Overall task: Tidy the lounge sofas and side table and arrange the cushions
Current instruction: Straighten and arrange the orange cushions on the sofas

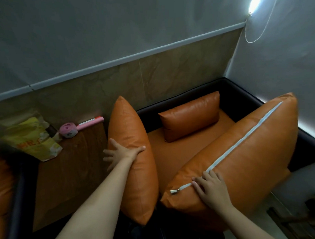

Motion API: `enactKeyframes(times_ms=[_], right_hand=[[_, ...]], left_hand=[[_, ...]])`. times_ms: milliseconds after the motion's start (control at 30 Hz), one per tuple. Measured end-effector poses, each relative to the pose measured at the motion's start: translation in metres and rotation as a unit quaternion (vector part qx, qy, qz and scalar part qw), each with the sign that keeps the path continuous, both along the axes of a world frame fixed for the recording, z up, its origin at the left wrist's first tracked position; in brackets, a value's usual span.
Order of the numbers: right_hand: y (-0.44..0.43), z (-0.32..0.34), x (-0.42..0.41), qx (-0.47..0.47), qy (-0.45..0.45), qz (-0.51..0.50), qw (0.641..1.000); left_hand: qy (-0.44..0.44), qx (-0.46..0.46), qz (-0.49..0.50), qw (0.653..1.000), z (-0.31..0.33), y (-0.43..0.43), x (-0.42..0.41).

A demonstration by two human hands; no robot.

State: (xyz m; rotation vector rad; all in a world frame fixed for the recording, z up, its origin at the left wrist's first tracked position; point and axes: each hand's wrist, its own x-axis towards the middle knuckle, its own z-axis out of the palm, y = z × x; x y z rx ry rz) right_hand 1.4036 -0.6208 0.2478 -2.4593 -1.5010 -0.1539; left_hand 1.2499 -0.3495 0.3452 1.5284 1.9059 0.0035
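Observation:
An orange leather cushion stands on edge at the sofa's left arm; my left hand grips its upper edge, fingers on the far side and thumb on the near side. A second large orange cushion with a white zip leans on the right side of the sofa, and my right hand rests on its near corner with fingers spread over the zip. A smaller orange cushion leans against the sofa's dark back. The orange seat shows between the cushions.
Left of the sofa is a wooden side table. On it lie a yellow packet, a pink tape-like roll and a pink pen. Another orange sofa edge sits at the far left. Walls close in behind and to the right.

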Motion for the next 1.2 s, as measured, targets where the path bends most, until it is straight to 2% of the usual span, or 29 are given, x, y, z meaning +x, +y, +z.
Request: enactKeyframes(times_ms=[100, 267, 433, 633, 867, 1100, 1200], right_hand=[[-0.003, -0.002, -0.001, 0.012, 0.001, -0.001, 1.000], [-0.002, -0.001, -0.009, 0.012, 0.015, -0.010, 1.000], [0.004, 0.001, -0.004, -0.015, 0.033, 0.056, 0.998], [0.001, 0.008, -0.011, -0.011, 0.037, -0.001, 0.999], [-0.017, 0.001, -0.010, 0.015, 0.000, -0.015, 1.000], [-0.030, -0.003, -0.009, 0.013, 0.011, -0.027, 0.999], [-0.034, 0.001, -0.010, 0.008, 0.017, -0.030, 0.999]], left_hand=[[-0.028, -0.043, 0.055, 0.997, -0.004, 0.014, -0.024], [-0.050, -0.022, 0.024, 0.998, -0.009, 0.019, -0.049], [-0.032, -0.007, 0.009, 0.999, -0.006, 0.016, -0.043], [-0.034, 0.012, 0.009, 0.999, -0.003, 0.016, -0.043], [-0.027, 0.038, -0.008, 0.999, 0.015, 0.015, -0.030], [-0.110, 0.044, -0.071, 0.990, 0.035, 0.004, 0.013], [-0.118, 0.033, -0.106, 0.987, 0.035, 0.000, 0.035]])
